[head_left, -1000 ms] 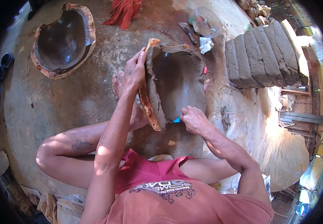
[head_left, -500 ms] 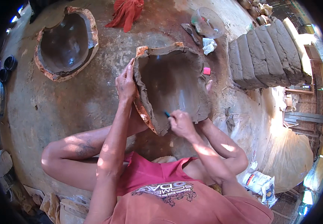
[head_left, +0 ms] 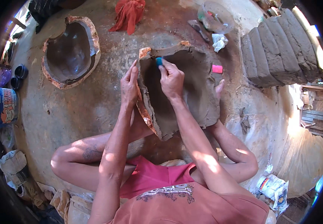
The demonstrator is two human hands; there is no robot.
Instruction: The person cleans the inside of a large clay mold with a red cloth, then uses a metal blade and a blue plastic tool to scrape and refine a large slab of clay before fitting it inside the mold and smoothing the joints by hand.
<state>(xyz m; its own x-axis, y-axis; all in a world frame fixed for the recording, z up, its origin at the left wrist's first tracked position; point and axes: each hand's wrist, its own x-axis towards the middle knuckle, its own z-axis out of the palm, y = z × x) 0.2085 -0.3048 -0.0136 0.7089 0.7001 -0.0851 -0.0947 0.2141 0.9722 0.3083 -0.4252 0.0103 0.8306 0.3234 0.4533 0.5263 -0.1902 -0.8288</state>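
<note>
A plaster-like mould with a rough orange edge (head_left: 143,112) rests tilted between my bent legs. Grey wet clay (head_left: 197,89) lines its hollow, with a ragged lip along the right and near sides. My left hand (head_left: 129,86) grips the mould's left edge, thumb up along the rim and part of the fingers hidden behind it. Inside the hollow, near its far left corner, my right hand (head_left: 172,79) pinches a small blue-green scraper (head_left: 158,61) against the clay. The scraper's exact shape is partly covered by the fingers.
A second clay-lined mould (head_left: 70,52) lies at the far left. Beyond are a red cloth (head_left: 129,15), a clear bowl (head_left: 215,16) and a crumpled white bag (head_left: 219,42). A pink block (head_left: 217,69) sits right of my mould; stacked clay slabs (head_left: 281,48) stand far right.
My right hand has swept the scraper from the near part of the hollow to its far left corner. My left hand keeps its hold on the edge. The whole view has shifted slightly.
</note>
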